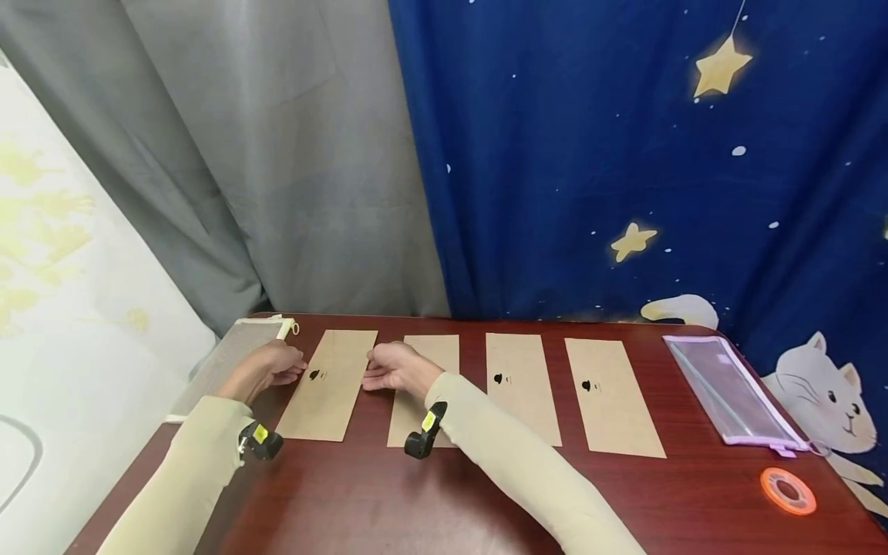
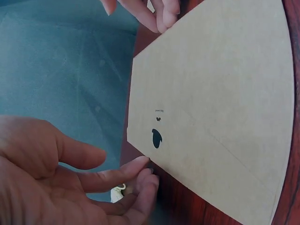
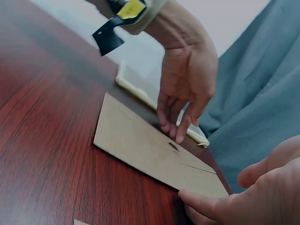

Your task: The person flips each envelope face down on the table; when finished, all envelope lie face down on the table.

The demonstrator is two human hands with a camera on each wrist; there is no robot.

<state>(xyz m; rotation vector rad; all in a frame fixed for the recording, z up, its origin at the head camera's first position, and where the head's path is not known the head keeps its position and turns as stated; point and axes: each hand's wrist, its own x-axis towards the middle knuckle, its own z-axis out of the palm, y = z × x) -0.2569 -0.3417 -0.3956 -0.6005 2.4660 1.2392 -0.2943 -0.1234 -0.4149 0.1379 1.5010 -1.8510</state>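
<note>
A flat brown kraft-paper sheet (image 1: 336, 401), perhaps an envelope or paper bag, lies on the table with a small black hat print. My left hand (image 1: 269, 365) touches its left long edge with the fingertips. At the opposite edge, my right hand (image 1: 398, 367) rests its fingertips. In the left wrist view, the thumb of the left hand (image 2: 51, 173) stands off from the paper (image 2: 211, 108). The right wrist view has the right hand's (image 3: 262, 197) index finger along the paper's edge, its thumb apart.
Three similar paper pieces (image 1: 523, 408) lie in a row to the right, one partly under my right forearm. A cream-edged mesh zip pouch (image 1: 229, 356) is at the left, a purple one (image 1: 735, 393) at the right. An orange tape roll (image 1: 770, 486) lies near the right edge. Curtains (image 1: 333, 193) hang behind.
</note>
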